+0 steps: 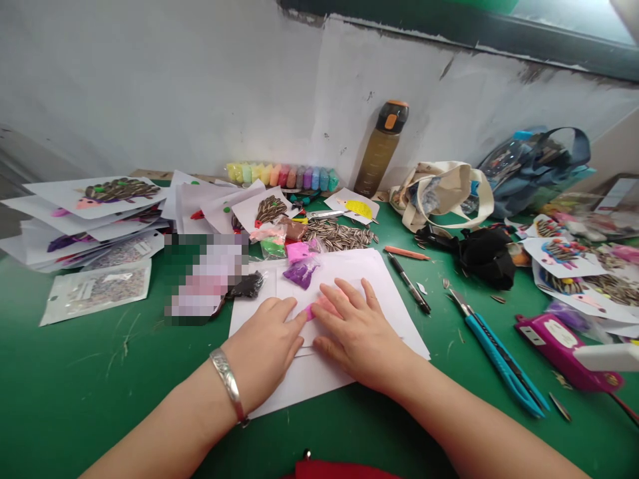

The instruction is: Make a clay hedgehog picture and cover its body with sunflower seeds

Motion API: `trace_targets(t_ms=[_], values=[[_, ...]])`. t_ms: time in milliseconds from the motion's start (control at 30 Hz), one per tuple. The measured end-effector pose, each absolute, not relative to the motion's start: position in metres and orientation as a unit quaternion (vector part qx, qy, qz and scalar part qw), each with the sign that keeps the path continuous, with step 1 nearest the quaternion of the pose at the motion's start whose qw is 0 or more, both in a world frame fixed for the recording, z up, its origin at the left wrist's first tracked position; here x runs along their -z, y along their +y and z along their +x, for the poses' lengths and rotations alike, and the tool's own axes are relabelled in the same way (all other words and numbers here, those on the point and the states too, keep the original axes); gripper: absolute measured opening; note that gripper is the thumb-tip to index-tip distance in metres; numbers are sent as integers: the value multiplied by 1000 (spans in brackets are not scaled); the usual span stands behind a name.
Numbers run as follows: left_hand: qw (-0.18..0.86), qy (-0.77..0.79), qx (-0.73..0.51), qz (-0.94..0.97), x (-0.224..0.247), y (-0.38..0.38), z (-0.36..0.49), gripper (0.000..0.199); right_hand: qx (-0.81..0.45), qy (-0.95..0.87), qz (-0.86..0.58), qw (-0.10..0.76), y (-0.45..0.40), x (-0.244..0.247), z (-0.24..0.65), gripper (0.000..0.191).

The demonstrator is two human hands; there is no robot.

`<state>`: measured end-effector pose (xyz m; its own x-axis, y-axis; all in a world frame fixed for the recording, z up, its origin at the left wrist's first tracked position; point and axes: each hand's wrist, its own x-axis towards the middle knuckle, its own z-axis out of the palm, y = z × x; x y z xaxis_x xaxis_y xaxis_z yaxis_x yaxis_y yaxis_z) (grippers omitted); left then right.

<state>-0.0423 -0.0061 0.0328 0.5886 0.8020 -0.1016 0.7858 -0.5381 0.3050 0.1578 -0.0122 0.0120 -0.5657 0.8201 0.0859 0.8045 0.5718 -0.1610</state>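
Green surface (74, 386), pink clay (326, 307) on paper (304, 386)

Head view: the right hand (357, 332) lies palm-down over the clay, its grip spread wide, holding nothing visible. The left hand (264, 346), half curled, has its index fingertip at the clay's edge; whether its grip holds anything cannot be told.

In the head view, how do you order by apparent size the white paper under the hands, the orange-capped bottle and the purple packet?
1. White paper
2. Orange-capped bottle
3. Purple packet
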Motion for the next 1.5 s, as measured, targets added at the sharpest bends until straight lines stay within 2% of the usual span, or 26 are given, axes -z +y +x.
trace_targets(t_ms=[567, 1033, 1267, 1400, 1500], values=[[161, 436, -38, 885, -32, -2, -52, 25, -68, -890, -446, 69, -14, -13, 159, 49], [157, 428, -63, 888, -37, -1, -57, 30, -80, -888, -447, 73, -15, -17, 162, 45], [102, 449, -90, 883, -45, 18, -47, 34, -59, -879, -451, 142, -14, -23, 166, 39], [86, 437, -72, 892, -35, 37, -35, 30, -60, -874, -445, 186, -11, -21, 169, 27], [73, 427, -84, 898, -23, 48, -38, 29, -64, -878, -438, 182, -7, -21, 174, 25]])
